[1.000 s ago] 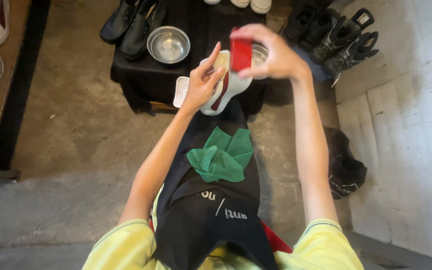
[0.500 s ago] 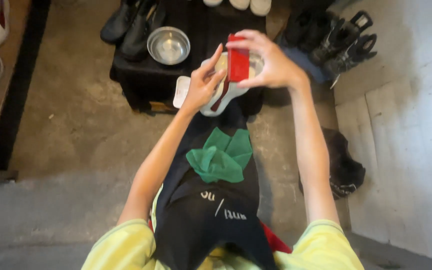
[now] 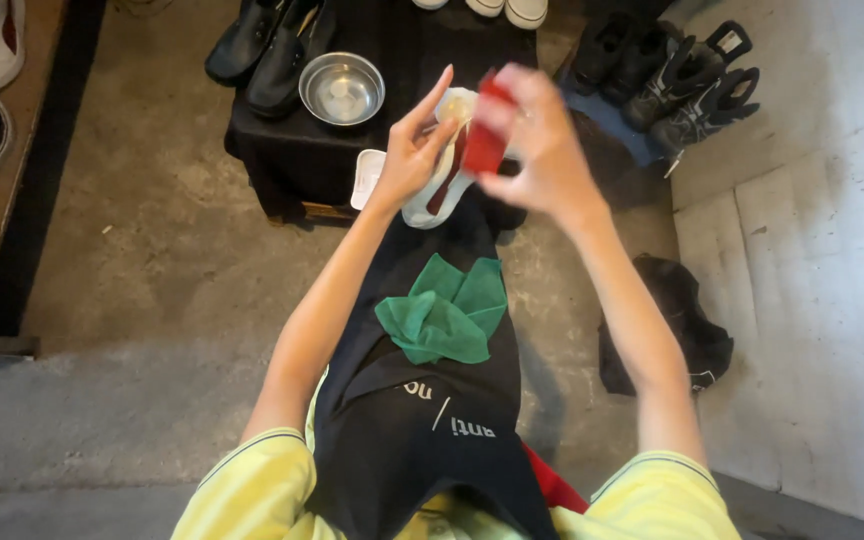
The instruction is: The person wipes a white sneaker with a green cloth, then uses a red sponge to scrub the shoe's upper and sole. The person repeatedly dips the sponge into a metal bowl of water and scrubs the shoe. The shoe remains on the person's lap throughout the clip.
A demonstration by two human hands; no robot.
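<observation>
Gripping the white shoe (image 3: 439, 185) with my left hand (image 3: 410, 160), my right hand (image 3: 537, 140) clutched a red brush (image 3: 487, 135); a slip risked smearing.

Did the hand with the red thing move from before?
Yes. The right hand with the red block came down a little, toward the person and away from the steel bowl, and the block is now tilted.

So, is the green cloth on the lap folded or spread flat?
Neither: the green cloth lies bunched and creased on the black apron, with loose corners sticking out.
</observation>
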